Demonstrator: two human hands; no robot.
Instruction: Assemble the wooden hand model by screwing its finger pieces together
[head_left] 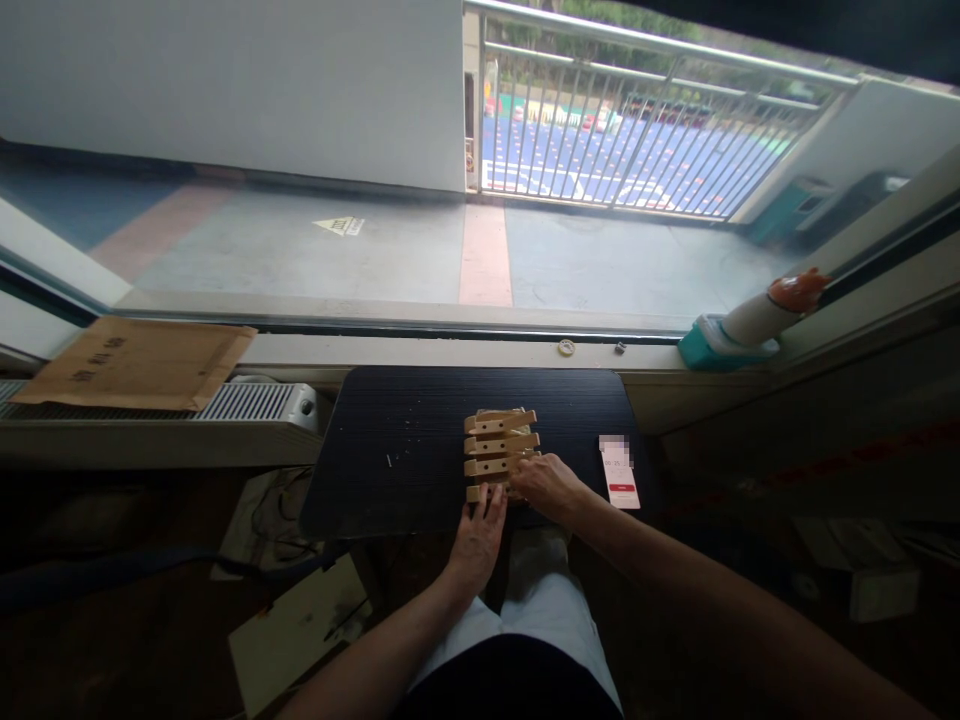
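On the dark table (375, 440) in front of me lie several light wooden slats (501, 445), set in a row one behind another, with dark round dots along their sides. My left hand (481, 530) rests with its fingers stretched out on the nearest slat, at its front edge. My right hand (546, 484) is closed at the right ends of the nearer slats, its fingers curled and pressed together. Whatever it may be pinching is hidden by the fingers. Something pale shows between the farther slats, too small to name.
A phone (620, 485) lies right of my right hand. Small white bits (389, 461) are scattered on the table's left side. A tape roll (566, 348) and a teal container (720, 345) stand on the windowsill. A brown envelope (139, 362) covers part of the radiator (262, 402).
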